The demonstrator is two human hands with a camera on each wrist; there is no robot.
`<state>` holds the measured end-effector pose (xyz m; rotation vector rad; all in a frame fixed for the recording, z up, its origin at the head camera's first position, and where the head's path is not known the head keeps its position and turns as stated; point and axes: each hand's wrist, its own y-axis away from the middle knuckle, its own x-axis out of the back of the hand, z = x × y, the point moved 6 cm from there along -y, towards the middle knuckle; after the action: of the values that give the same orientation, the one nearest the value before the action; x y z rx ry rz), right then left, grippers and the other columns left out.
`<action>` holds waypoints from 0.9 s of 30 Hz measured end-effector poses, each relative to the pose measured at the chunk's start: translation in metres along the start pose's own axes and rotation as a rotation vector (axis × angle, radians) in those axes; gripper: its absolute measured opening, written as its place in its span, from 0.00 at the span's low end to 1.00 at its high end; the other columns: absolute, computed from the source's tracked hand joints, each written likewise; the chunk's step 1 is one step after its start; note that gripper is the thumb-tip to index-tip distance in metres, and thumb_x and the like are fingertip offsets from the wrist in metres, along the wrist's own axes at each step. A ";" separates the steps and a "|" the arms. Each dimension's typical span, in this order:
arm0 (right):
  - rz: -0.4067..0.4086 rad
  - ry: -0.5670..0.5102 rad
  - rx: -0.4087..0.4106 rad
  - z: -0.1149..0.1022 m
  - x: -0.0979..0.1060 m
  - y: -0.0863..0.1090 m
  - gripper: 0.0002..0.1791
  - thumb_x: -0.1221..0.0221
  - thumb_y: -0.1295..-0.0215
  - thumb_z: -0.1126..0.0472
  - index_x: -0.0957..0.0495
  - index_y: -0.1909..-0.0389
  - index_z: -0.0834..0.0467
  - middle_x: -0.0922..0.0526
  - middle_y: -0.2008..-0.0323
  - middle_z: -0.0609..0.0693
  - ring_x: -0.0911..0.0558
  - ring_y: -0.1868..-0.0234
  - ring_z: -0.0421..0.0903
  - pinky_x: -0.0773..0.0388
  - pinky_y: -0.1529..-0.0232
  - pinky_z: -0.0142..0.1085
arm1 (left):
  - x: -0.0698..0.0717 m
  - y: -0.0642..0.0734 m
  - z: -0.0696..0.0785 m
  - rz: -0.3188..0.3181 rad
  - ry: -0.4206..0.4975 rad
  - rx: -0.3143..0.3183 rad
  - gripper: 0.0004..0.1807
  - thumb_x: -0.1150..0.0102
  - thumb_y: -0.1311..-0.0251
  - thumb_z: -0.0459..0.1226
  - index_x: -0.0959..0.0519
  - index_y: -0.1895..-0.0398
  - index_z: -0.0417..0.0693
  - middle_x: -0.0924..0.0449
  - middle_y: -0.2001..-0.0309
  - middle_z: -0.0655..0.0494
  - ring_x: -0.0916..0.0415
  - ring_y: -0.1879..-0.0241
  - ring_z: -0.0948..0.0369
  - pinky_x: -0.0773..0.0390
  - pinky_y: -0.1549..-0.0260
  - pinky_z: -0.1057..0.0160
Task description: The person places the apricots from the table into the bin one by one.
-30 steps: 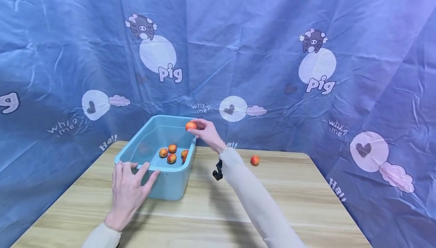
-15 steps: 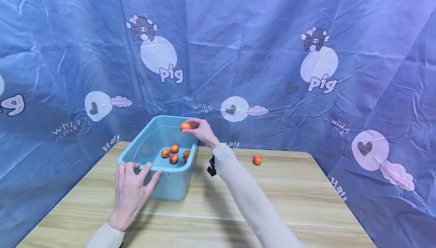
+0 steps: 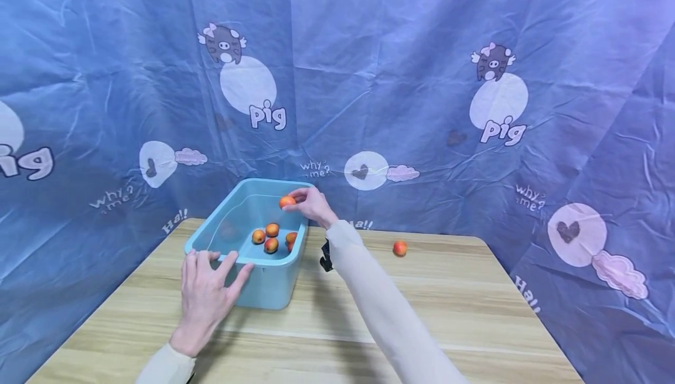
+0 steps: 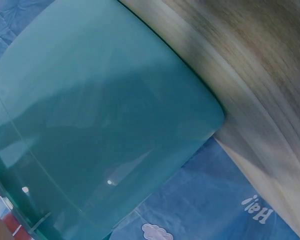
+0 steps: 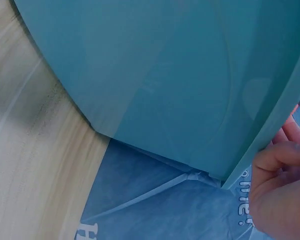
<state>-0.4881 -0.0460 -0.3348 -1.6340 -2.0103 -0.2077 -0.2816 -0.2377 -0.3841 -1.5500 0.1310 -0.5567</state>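
A light-blue plastic bin (image 3: 266,286) stands on the table at left of centre in the head view. Several small orange-red fruits (image 3: 271,245) lie on its floor. My left hand (image 3: 204,291) grips the near rim at its left part, fingers spread and bent over the edge. My right hand (image 3: 312,203) pinches another orange-red fruit (image 3: 287,201) between thumb and fingers, above the inside of the bin by its far right corner. In the right wrist view the bin's wall (image 5: 155,75) fills much of the frame and the fruit is mostly hidden behind rim and fingers.
One more orange-red fruit (image 3: 400,248) lies on the wooden table (image 3: 448,313) near the back, right of the bin. A blue printed cloth (image 3: 422,91) hangs behind and along both sides. A black clip-like piece (image 3: 326,256) hangs beneath the right sleeve.
My right hand has carried its fruit left across the bin's right rim, then slightly down inside. The left hand stays on the near rim. The head view has shifted slightly.
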 end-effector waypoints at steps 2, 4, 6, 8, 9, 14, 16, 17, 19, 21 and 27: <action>0.004 0.024 -0.002 0.000 -0.001 0.002 0.20 0.26 0.50 0.56 0.15 0.54 0.53 0.12 0.60 0.48 0.16 0.55 0.43 0.24 0.47 0.36 | 0.000 0.001 0.000 -0.006 0.002 0.006 0.30 0.48 0.39 0.63 0.18 0.62 0.44 0.31 0.67 0.35 0.36 0.64 0.37 0.37 0.55 0.39; 0.011 0.046 -0.007 0.000 -0.002 0.003 0.20 0.25 0.50 0.56 0.15 0.55 0.52 0.12 0.60 0.46 0.16 0.55 0.42 0.24 0.47 0.36 | 0.000 0.002 0.001 -0.010 0.003 0.012 0.30 0.48 0.39 0.63 0.18 0.62 0.44 0.31 0.67 0.35 0.37 0.64 0.37 0.37 0.54 0.39; 0.020 0.064 -0.014 0.000 -0.002 0.004 0.19 0.25 0.50 0.56 0.15 0.55 0.51 0.12 0.60 0.45 0.17 0.55 0.41 0.24 0.49 0.36 | 0.000 0.002 0.001 -0.012 0.004 0.016 0.30 0.48 0.39 0.63 0.18 0.62 0.44 0.31 0.66 0.35 0.37 0.64 0.37 0.37 0.54 0.39; 0.031 0.077 -0.017 0.000 -0.002 0.005 0.19 0.25 0.50 0.56 0.15 0.55 0.51 0.12 0.61 0.45 0.17 0.55 0.42 0.24 0.49 0.36 | 0.001 0.003 0.001 -0.007 0.004 0.015 0.30 0.47 0.39 0.63 0.18 0.62 0.44 0.30 0.66 0.34 0.37 0.64 0.37 0.37 0.54 0.38; 0.039 0.082 -0.019 0.000 -0.001 0.005 0.19 0.25 0.50 0.56 0.15 0.56 0.51 0.12 0.61 0.45 0.17 0.56 0.42 0.24 0.50 0.36 | 0.000 0.002 0.002 -0.006 0.004 0.013 0.30 0.47 0.40 0.63 0.18 0.62 0.44 0.30 0.66 0.34 0.37 0.64 0.37 0.37 0.54 0.39; 0.078 0.097 -0.021 -0.001 0.002 0.007 0.20 0.26 0.49 0.57 0.16 0.53 0.52 0.13 0.58 0.46 0.17 0.54 0.43 0.25 0.48 0.36 | 0.000 0.000 0.003 0.001 0.002 -0.003 0.28 0.45 0.40 0.62 0.19 0.63 0.45 0.30 0.67 0.34 0.37 0.65 0.36 0.37 0.55 0.39; 0.084 0.088 -0.008 -0.001 0.002 0.007 0.21 0.27 0.47 0.58 0.17 0.51 0.53 0.13 0.55 0.49 0.17 0.52 0.44 0.24 0.46 0.36 | 0.000 0.000 0.003 0.003 -0.001 -0.005 0.28 0.45 0.41 0.61 0.19 0.62 0.45 0.30 0.67 0.34 0.37 0.65 0.37 0.36 0.54 0.39; 0.085 0.082 -0.002 -0.001 0.002 0.007 0.21 0.28 0.46 0.58 0.18 0.50 0.54 0.13 0.54 0.50 0.17 0.51 0.45 0.23 0.46 0.36 | 0.000 0.000 0.003 0.005 -0.002 -0.006 0.28 0.45 0.40 0.61 0.19 0.63 0.45 0.30 0.67 0.34 0.37 0.65 0.37 0.36 0.55 0.39; 0.085 0.064 0.014 -0.001 0.002 0.007 0.20 0.29 0.44 0.59 0.18 0.50 0.55 0.14 0.52 0.52 0.16 0.50 0.46 0.23 0.46 0.37 | 0.000 0.000 0.003 0.008 -0.002 -0.005 0.28 0.46 0.40 0.61 0.18 0.63 0.45 0.30 0.67 0.34 0.37 0.65 0.37 0.36 0.55 0.39; 0.079 0.040 0.022 0.000 0.002 0.008 0.18 0.31 0.42 0.60 0.18 0.51 0.56 0.14 0.52 0.53 0.16 0.50 0.47 0.22 0.47 0.36 | 0.000 0.001 0.003 0.007 0.000 -0.002 0.29 0.46 0.40 0.62 0.18 0.63 0.44 0.30 0.67 0.34 0.37 0.65 0.37 0.37 0.55 0.39; 0.043 -0.088 0.050 0.003 0.004 0.011 0.13 0.34 0.37 0.60 0.16 0.52 0.57 0.13 0.54 0.52 0.17 0.52 0.45 0.22 0.55 0.31 | 0.000 0.002 0.001 -0.007 -0.001 0.013 0.30 0.48 0.39 0.63 0.18 0.62 0.44 0.30 0.66 0.35 0.37 0.64 0.37 0.37 0.53 0.39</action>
<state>-0.4796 -0.0383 -0.3379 -1.6802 -2.0259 -0.0701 -0.2803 -0.2367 -0.3859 -1.5390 0.1210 -0.5611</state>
